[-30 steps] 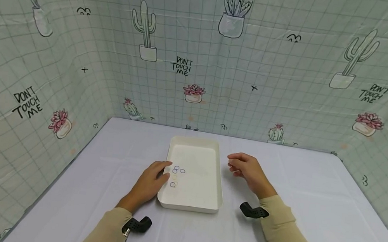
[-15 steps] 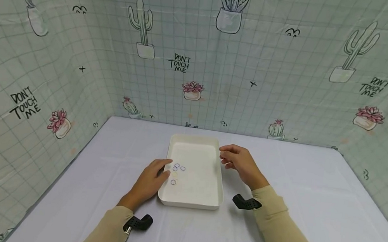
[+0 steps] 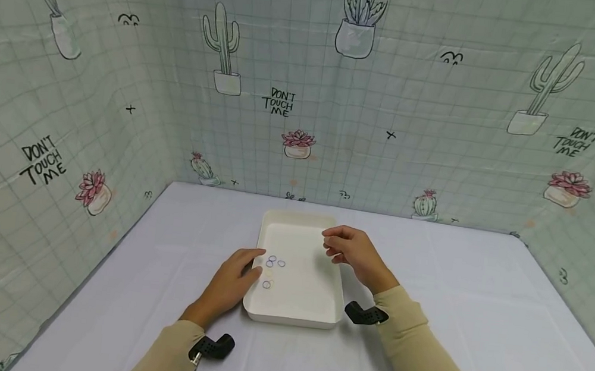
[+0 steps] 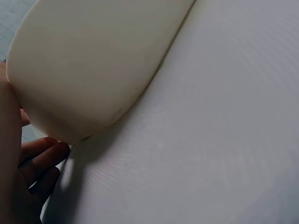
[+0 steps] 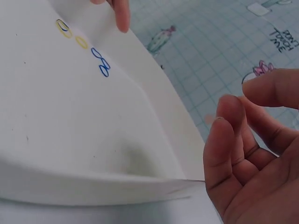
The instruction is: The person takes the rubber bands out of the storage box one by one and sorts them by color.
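Note:
A white rectangular tray (image 3: 303, 296) lies on the table with several small thin rings inside, along its left side. Some rings (image 3: 281, 263) are blue; in the right wrist view a yellow ring (image 5: 81, 42) lies between blue ones, and another yellow one overlaps a blue one. My left hand (image 3: 229, 280) holds the tray's left wall, thumb and index finger over the rim, other fingers (image 4: 44, 161) against the outside. Over the tray's right rim hovers my right hand (image 3: 352, 253), fingers loosely bent, thumb near the fingertips, nothing visible between them.
A white cloth (image 3: 475, 298) covers the table. Behind and to the left hangs a gridded curtain (image 3: 343, 160) printed with cacti. Each wrist wears a black camera mount (image 3: 366, 313); the right one is near the tray's lower right corner.
My right hand has moved left, from beside the tray to above its right rim. The left hand stays at the left wall, and the rings lie as before.

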`<state>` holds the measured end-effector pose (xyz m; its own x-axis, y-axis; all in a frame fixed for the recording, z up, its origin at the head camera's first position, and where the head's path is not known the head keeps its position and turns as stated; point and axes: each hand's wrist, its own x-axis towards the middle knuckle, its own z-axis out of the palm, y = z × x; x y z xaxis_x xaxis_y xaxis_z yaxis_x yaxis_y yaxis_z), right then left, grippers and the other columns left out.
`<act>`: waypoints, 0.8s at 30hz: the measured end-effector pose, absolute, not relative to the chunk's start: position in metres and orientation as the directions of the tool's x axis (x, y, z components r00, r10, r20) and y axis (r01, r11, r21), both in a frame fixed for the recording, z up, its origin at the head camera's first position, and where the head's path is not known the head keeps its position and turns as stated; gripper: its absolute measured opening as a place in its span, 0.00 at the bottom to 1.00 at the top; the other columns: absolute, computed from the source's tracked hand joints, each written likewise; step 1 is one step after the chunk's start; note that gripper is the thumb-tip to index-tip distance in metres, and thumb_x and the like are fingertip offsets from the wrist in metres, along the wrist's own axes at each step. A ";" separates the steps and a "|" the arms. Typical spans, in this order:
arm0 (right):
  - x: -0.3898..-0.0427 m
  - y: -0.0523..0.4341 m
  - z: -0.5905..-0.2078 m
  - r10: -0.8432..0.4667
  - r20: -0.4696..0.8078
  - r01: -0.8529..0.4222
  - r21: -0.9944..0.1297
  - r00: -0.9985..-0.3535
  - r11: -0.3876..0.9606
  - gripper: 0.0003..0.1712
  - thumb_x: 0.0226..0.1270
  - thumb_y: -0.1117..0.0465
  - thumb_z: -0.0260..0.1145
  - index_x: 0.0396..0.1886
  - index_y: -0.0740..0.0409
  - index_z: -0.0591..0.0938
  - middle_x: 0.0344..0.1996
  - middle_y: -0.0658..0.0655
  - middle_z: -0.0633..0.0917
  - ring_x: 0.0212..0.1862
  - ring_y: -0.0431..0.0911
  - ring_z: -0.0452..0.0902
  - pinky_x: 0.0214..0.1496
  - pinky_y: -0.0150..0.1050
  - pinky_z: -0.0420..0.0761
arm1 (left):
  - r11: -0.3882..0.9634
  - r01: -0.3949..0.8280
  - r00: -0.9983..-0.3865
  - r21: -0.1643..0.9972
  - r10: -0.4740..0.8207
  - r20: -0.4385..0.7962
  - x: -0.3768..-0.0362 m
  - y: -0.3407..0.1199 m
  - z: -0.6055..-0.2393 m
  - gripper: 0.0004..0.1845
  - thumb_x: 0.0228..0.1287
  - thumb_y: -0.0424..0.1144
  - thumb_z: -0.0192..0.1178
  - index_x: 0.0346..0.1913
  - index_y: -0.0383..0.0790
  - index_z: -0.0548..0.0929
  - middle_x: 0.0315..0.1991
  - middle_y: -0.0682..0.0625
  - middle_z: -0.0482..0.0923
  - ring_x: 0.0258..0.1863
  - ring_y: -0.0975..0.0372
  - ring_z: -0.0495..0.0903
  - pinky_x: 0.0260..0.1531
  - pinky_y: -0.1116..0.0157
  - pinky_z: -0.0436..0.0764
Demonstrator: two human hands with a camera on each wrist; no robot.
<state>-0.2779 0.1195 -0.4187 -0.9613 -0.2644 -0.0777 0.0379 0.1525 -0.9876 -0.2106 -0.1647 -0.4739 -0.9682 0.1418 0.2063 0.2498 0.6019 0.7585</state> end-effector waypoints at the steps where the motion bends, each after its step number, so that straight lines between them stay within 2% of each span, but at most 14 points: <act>1: -0.278 0.119 -0.419 -0.263 -0.077 0.037 -0.987 -0.962 0.154 0.19 0.73 0.60 0.64 0.55 0.69 0.80 0.41 0.63 0.83 0.38 0.48 0.79 0.40 0.38 0.81 | 0.602 0.257 -0.966 0.756 0.146 0.212 -0.211 -0.164 -0.473 0.23 0.73 0.41 0.57 0.68 0.46 0.76 0.66 0.47 0.73 0.69 0.53 0.68 0.69 0.49 0.65; 11: -0.279 0.108 -0.416 -0.277 -0.083 0.037 -0.985 -0.957 0.168 0.15 0.72 0.59 0.64 0.51 0.63 0.83 0.41 0.60 0.83 0.40 0.49 0.80 0.42 0.40 0.82 | 0.607 0.249 -0.968 0.755 0.142 0.205 -0.209 -0.166 -0.474 0.23 0.73 0.41 0.57 0.68 0.46 0.76 0.66 0.47 0.73 0.69 0.52 0.68 0.68 0.48 0.65; 18: -0.279 0.094 -0.415 -0.302 -0.107 0.051 -0.981 -0.947 0.185 0.18 0.71 0.60 0.63 0.55 0.69 0.81 0.41 0.60 0.83 0.42 0.52 0.81 0.43 0.39 0.81 | 0.604 0.259 -0.966 0.754 0.140 0.219 -0.209 -0.166 -0.473 0.23 0.73 0.40 0.57 0.68 0.45 0.76 0.65 0.47 0.73 0.69 0.52 0.68 0.68 0.48 0.65; 24: -0.282 0.083 -0.417 -0.304 -0.128 0.063 -0.975 -0.944 0.214 0.19 0.70 0.60 0.64 0.54 0.68 0.81 0.40 0.58 0.84 0.40 0.50 0.81 0.42 0.39 0.82 | 0.600 0.263 -0.965 0.756 0.145 0.220 -0.209 -0.164 -0.472 0.23 0.73 0.41 0.57 0.68 0.45 0.76 0.65 0.46 0.73 0.69 0.52 0.68 0.68 0.48 0.65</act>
<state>-0.2825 0.0831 -0.4167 -0.9440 -0.3041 -0.1279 0.0630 0.2144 -0.9747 -0.2093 -0.1640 -0.4716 -0.9646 0.1449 0.2201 0.2626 0.6000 0.7557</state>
